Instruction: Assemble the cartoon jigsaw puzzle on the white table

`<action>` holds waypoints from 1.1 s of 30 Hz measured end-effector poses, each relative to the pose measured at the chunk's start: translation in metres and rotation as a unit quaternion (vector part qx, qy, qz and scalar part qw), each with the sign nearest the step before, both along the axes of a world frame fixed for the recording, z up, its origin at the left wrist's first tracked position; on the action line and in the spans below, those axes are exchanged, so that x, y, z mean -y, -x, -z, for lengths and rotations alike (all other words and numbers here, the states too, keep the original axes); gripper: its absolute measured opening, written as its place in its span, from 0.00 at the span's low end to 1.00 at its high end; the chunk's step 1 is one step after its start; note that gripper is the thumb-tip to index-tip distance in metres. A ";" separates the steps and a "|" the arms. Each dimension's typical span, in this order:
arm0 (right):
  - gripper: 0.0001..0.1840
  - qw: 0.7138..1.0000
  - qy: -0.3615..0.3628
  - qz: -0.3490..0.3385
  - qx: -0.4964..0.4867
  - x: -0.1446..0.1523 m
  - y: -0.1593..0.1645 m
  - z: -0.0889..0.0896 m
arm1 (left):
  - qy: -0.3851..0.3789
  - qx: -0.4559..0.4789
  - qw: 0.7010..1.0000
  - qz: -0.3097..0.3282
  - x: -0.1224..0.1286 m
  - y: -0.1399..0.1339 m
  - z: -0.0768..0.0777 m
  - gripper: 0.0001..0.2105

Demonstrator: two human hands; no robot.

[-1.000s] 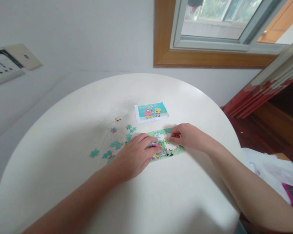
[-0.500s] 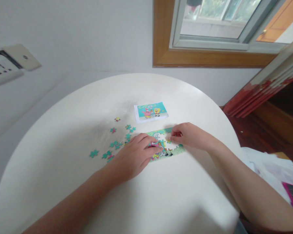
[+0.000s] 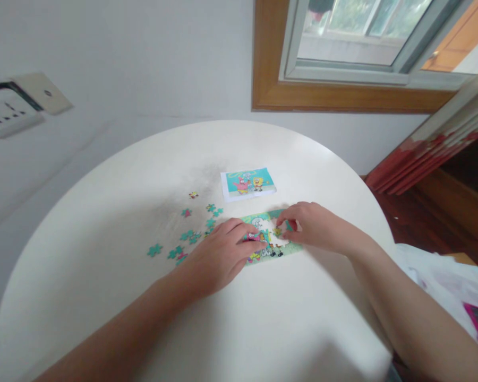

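A partly assembled jigsaw puzzle (image 3: 257,257) with cartoon figures lies on the table, a gap showing in its right half. My left hand (image 3: 219,254) rests on the puzzle's left part, fingers stretched out and holding nothing; it covers some of the picture. Over the gap, my right hand (image 3: 313,225) has thumb and forefinger at a small yellow-green puzzle piece (image 3: 278,232). Whether that piece is seated in the gap cannot be made out. Loose puzzle pieces (image 3: 155,250), mostly teal with some pink, are scattered left of my left hand.
Behind the puzzle lies a printed reference picture (image 3: 249,184) of the same cartoon. The round white table (image 3: 103,212) stands against a wall with a socket (image 3: 10,111) and a window (image 3: 354,63). White plastic bags (image 3: 442,281) sit beyond its right edge.
My right hand's fingers have shifted slightly and spread a little around the small piece over the gap. My left hand stays on the puzzle. The whole view has moved a touch.
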State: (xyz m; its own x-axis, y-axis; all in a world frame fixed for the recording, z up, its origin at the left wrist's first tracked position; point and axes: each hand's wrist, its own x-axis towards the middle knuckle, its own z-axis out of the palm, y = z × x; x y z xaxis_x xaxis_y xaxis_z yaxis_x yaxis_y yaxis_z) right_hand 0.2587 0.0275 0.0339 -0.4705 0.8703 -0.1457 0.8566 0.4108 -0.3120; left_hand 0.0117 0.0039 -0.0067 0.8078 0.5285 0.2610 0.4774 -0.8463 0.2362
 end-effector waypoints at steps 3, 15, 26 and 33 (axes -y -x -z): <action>0.11 1.000 -0.013 0.001 0.023 0.003 0.005 0.000 | 0.002 0.000 1.000 -0.001 -0.001 -0.001 0.000 0.17; 0.12 1.000 0.009 -0.013 0.006 0.002 0.006 -0.002 | 0.004 0.009 1.000 -0.001 0.000 0.000 0.000 0.16; 0.07 0.998 0.042 -0.023 -0.045 0.001 0.001 -0.002 | 0.005 0.007 1.000 -0.001 0.000 -0.001 -0.002 0.16; 0.10 0.988 0.087 -0.034 -0.126 -0.003 -0.002 -0.001 | 0.032 0.014 0.999 -0.006 -0.001 0.000 0.002 0.17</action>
State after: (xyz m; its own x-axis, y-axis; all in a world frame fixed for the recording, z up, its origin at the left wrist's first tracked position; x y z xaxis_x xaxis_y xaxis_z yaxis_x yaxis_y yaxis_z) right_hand 0.2607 0.0303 0.0347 -0.5669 0.8079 -0.1608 0.7157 0.3864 -0.5818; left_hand 0.0114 0.0051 -0.0085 0.7944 0.5546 0.2477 0.4800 -0.8231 0.3035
